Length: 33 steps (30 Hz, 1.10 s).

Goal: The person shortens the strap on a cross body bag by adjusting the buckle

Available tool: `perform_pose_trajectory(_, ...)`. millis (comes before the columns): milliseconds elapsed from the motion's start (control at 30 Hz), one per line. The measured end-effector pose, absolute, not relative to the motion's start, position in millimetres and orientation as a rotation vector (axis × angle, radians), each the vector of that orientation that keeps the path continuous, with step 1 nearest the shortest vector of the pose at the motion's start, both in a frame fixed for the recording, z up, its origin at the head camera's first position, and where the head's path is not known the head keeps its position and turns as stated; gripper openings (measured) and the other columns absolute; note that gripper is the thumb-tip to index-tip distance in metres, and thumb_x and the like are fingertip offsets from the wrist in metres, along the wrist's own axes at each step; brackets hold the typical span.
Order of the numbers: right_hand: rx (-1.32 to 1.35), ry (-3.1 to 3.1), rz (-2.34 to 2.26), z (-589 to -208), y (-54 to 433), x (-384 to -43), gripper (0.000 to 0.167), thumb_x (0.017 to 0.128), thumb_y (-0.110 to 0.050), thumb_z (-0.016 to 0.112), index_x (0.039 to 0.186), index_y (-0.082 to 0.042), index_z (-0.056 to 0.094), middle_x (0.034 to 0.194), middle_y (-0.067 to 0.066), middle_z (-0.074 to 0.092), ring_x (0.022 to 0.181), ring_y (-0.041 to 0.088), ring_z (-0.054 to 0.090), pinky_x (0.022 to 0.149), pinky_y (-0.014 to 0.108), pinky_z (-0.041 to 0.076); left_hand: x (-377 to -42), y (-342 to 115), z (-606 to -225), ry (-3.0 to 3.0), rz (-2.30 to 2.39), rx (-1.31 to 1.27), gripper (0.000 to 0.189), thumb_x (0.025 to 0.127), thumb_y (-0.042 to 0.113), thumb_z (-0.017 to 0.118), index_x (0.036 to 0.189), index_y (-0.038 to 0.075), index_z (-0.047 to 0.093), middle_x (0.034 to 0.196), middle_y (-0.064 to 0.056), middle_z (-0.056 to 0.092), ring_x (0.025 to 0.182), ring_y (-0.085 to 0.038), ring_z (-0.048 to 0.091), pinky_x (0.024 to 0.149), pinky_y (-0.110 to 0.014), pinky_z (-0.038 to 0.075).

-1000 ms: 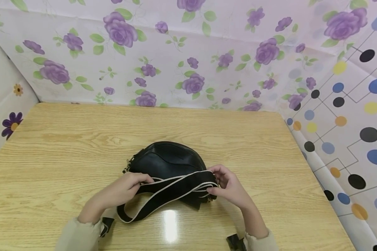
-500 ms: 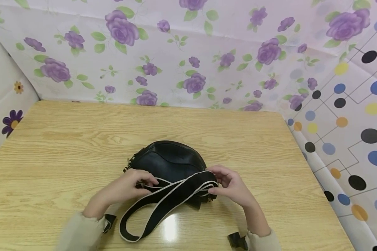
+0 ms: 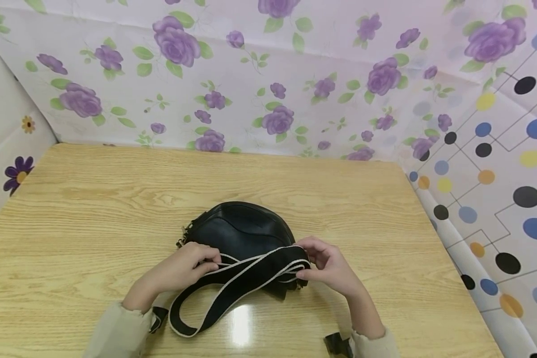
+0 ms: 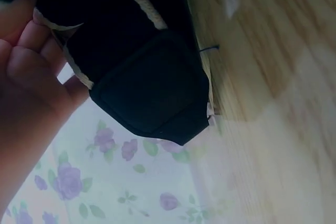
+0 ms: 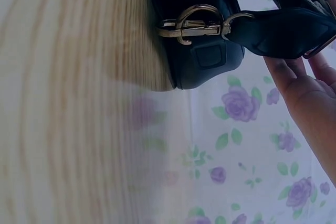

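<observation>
A black handbag [image 3: 237,226] with a curved top lies on the table. Its wide black strap [image 3: 246,271], edged in white, is folded across the bag's front, with a loop hanging toward the near side. My left hand [image 3: 179,268] pinches the strap at the left between thumb and fingers. At the bag's right end my right hand [image 3: 328,266] holds the folded strap between thumb and fingers. In the right wrist view a gold clasp [image 5: 197,27] joins the strap's leather end [image 5: 283,32] to the bag.
The wooden table [image 3: 116,199] extends around the bag. Flowered cloth [image 3: 232,74] hangs behind it, and dotted cloth [image 3: 496,199] stands along the right side. Black straps of the wrist cameras [image 3: 337,343] sit near both sleeves.
My left hand loosened its fingers, then closed them on the strap again slightly further right. The strap's loop dropped nearer the front, then rose a little. The right hand stayed nearly still.
</observation>
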State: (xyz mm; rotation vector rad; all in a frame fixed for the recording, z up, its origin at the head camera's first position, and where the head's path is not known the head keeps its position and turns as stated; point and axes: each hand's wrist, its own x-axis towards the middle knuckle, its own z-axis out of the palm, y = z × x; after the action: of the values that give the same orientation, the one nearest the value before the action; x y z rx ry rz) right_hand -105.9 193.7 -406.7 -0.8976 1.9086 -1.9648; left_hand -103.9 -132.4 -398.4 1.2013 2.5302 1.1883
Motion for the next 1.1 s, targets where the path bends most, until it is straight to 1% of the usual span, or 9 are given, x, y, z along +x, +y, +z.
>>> perform_pose_trajectory(267,-0.886,1.924,-1.967,-406.5,196.9,-105.6,0.041,0.073,0.009,0.067,0.111,0.013,0.05,0.109,0.015,0.052,0.094,0.021,0.055,0.081,0.03,0.045,-103.4,-138.5,-401.9,2.523,1.248,1.201,0.022,0.082,-0.003,0.059,0.071,0.014,0.05,0.065,0.014,0.039,0.056,0.001,0.035,0.053,-0.019,0.036)
perform_pose_trajectory(433,-0.895,1.922,-1.963,-407.3,196.1,-106.2,0.043,0.073,0.009,0.067,0.112,0.013,0.049,0.109,0.014,0.053,0.095,0.021,0.054,0.081,0.03,0.045,-103.4,-137.4,-401.2,2.503,1.303,1.16,0.022,0.085,-0.003,0.055,0.07,0.012,0.048,0.063,0.014,0.034,0.054,0.001,0.033,0.051,-0.019,0.034)
perform_pose_trajectory(600,-0.915,1.912,-1.965,-408.3,195.3,-106.7,0.044,0.073,0.01,0.067,0.113,0.013,0.048,0.11,0.014,0.053,0.096,0.02,0.054,0.082,0.029,0.044,-103.2,-135.1,-399.7,2.487,1.37,1.101,0.023,0.089,0.007,0.055,0.069,0.016,0.048,0.059,0.015,0.03,0.05,0.002,0.03,0.049,-0.018,0.032)
perform_pose_trajectory(700,-0.94,1.904,-1.961,-408.3,194.7,-106.8,0.043,0.073,0.01,0.067,0.113,0.014,0.048,0.109,0.017,0.051,0.097,0.021,0.053,0.083,0.03,0.044,-103.4,-133.8,-399.9,2.487,1.388,1.088,0.027,0.089,0.014,0.056,0.065,0.018,0.045,0.057,0.016,0.029,0.048,0.002,0.029,0.048,-0.018,0.032)
perform_pose_trajectory(867,-0.972,1.906,-1.949,-407.1,193.8,-106.9,0.042,0.074,0.009,0.067,0.112,0.013,0.049,0.108,0.021,0.05,0.096,0.021,0.053,0.082,0.03,0.044,-103.4,-132.0,-399.8,2.5,1.406,1.064,0.037,0.09,0.016,0.054,0.057,0.018,0.037,0.054,0.016,0.024,0.046,0.003,0.025,0.046,-0.016,0.029)
perform_pose_trajectory(1100,-1.005,1.916,-1.931,-405.5,193.0,-106.4,0.041,0.073,0.011,0.066,0.111,0.012,0.05,0.107,0.022,0.05,0.095,0.02,0.053,0.081,0.03,0.044,-104.5,-133.4,-400.3,2.565,1.389,1.012,0.04,0.091,0.016,0.052,0.056,0.017,0.033,0.054,0.017,0.02,0.047,0.003,0.021,0.046,-0.017,0.026)
